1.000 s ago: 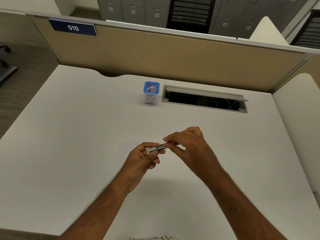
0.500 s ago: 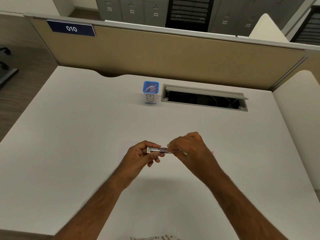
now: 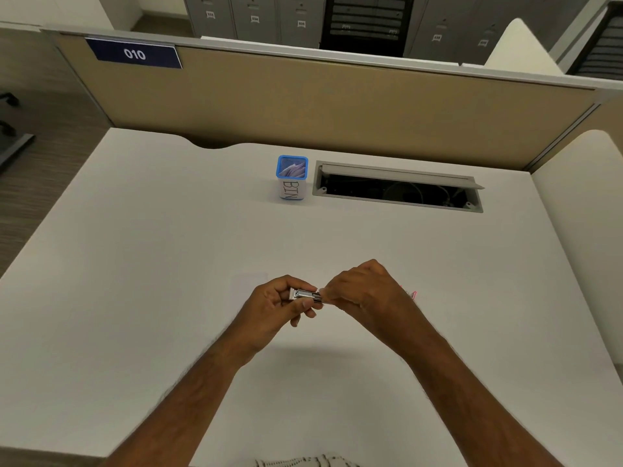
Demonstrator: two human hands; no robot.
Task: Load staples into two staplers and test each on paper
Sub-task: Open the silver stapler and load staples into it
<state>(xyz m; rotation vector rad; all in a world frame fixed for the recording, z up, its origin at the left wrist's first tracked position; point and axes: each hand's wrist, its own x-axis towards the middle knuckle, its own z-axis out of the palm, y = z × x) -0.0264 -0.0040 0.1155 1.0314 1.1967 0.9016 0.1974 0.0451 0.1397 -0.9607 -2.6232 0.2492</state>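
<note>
A small silver stapler [image 3: 303, 294] is held above the white desk [image 3: 135, 264] near its middle. My left hand [image 3: 274, 306] grips its left end between thumb and fingers. My right hand [image 3: 365, 291] pinches its right end, and the fingers hide that end. A small pink object [image 3: 413, 294] lies on the desk just right of my right hand, mostly hidden. A faint white slip of paper [image 3: 250, 284] lies flat on the desk beyond my left hand.
A blue-rimmed cup marked BIN [image 3: 292, 177] with white scraps stands at the back centre. Beside it is an open cable slot [image 3: 397, 188] in the desk. A tan partition [image 3: 337, 106] closes the far edge.
Both hands have lowered slightly toward me with the stapler. My right hand slid closer along the stapler, covering more of its right end.
</note>
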